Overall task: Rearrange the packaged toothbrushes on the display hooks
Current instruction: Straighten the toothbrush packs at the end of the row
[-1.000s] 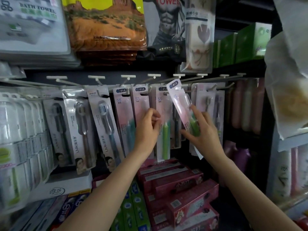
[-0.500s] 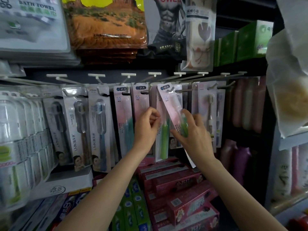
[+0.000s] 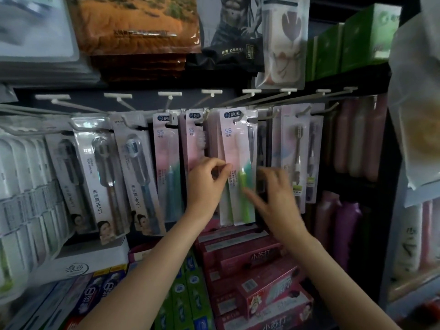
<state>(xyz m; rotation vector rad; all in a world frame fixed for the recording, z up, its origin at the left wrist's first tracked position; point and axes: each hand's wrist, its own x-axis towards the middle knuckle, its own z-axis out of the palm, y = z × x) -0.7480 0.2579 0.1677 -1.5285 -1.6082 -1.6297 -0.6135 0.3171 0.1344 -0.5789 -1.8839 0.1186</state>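
Observation:
A pink pack with a green toothbrush (image 3: 238,148) hangs straight on a white display hook (image 3: 240,120) in the middle of the row, in front of other like packs. My left hand (image 3: 207,184) pinches that stack's left edge at mid-height. My right hand (image 3: 278,201) is blurred just right of the pack's lower half, fingers spread, holding nothing. A pink pack with a teal brush (image 3: 166,151) hangs to the left, and white packs with grey brushes (image 3: 297,144) to the right.
Silver LMK toothbrush packs (image 3: 104,167) fill the hooks further left. Red toothpaste boxes (image 3: 262,282) are stacked below my hands. Pink and purple bottles (image 3: 357,139) stand at the right. Towel packs (image 3: 133,25) lie on the shelf above the hooks.
My right hand carried the tilted pack left onto the middle hook, where it now hangs straight, then let go and dropped lower. My left hand stayed on the stack's edge.

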